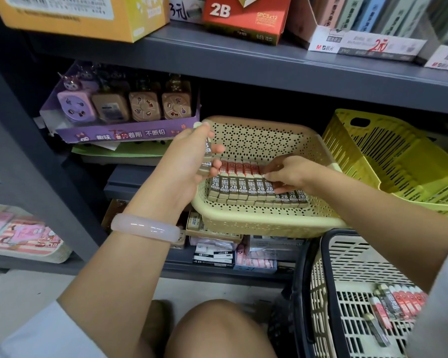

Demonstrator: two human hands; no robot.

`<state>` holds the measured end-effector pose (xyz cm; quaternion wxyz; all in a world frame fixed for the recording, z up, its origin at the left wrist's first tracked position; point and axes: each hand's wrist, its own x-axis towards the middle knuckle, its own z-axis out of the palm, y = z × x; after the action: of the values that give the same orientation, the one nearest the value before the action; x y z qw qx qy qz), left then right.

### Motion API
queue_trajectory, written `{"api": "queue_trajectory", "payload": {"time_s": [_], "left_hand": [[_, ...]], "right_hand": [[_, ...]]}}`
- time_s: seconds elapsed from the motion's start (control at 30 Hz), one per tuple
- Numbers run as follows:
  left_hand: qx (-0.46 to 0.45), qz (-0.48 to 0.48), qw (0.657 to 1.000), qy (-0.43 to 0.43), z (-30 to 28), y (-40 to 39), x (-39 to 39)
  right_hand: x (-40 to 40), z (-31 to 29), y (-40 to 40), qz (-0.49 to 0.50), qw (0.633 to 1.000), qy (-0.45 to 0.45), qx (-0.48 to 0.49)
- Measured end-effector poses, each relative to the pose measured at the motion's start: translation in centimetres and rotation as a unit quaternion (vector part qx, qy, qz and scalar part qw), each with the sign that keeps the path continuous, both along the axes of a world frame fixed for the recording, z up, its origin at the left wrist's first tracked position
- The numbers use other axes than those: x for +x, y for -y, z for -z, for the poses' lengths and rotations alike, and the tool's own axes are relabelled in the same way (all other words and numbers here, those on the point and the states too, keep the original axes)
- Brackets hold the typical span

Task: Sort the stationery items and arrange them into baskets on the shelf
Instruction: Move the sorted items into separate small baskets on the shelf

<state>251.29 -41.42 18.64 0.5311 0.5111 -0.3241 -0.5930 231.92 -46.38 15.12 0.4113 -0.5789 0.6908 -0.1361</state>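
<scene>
Grey shelf overhangs the beige perforated basket, which juts past the shelf edge; back half of basket floor bare. Yellow slatted basket crowds its right rim, purple sharpener display box sits left. Shopping basket on the floor holds loose lead tubes. Row of 2B lead boxes fills the basket front. Left hand grips a stack of 2B boxes at the left rim. Right hand pinches the row's right end.
</scene>
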Motion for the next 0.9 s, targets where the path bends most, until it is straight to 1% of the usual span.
{"api": "queue_trajectory", "payload": {"time_s": [0.03,0.07,0.13,0.2,0.27,0.33,0.47,0.67,0.73,0.83,0.87,0.9], "left_hand": [[0.001,0.002,1.0,-0.002,0.0,0.0,0.0],[0.001,0.004,1.0,-0.003,0.0,0.0,0.0],[0.002,0.006,1.0,-0.005,-0.1,0.0,0.0],[0.001,0.007,1.0,-0.009,-0.1,0.1,0.0],[-0.001,0.01,1.0,-0.011,-0.1,0.0,0.0],[-0.003,0.011,1.0,-0.01,-0.1,0.0,0.0],[-0.006,0.013,1.0,-0.009,-0.2,0.0,0.0],[0.003,0.047,0.998,-0.045,-0.6,-0.2,-0.5],[-0.005,0.066,0.997,-0.029,-0.5,-0.3,-0.8],[-0.043,0.116,0.991,0.05,-0.1,-0.4,-1.1],[-0.051,0.127,0.988,0.072,0.1,-0.4,-1.2],[-0.056,0.131,0.986,0.086,0.3,-0.4,-1.4]], "right_hand": [[-0.3,-0.2,0.1,-0.058,0.998,-0.033,-0.02],[-0.7,-0.5,0.1,-0.131,0.987,-0.081,-0.042],[-1.1,-0.8,0.1,-0.264,0.946,-0.175,-0.064],[-1.2,-0.6,0.0,-0.325,0.913,-0.231,-0.081],[-1.1,-0.1,0.0,-0.332,0.903,-0.25,-0.111],[-1.1,0.2,0.1,-0.328,0.903,-0.246,-0.126],[-1.3,0.4,0.2,-0.335,0.903,-0.237,-0.131],[-1.3,0.6,0.0,-0.333,0.905,-0.23,-0.132],[-1.3,0.5,-0.2,-0.336,0.902,-0.233,-0.135],[-1.2,-0.3,-0.5,-0.339,0.893,-0.251,-0.155],[-1.0,-0.7,-0.6,-0.318,0.906,-0.22,-0.172],[-0.8,-1.2,-0.8,-0.276,0.933,-0.147,-0.177]]}}
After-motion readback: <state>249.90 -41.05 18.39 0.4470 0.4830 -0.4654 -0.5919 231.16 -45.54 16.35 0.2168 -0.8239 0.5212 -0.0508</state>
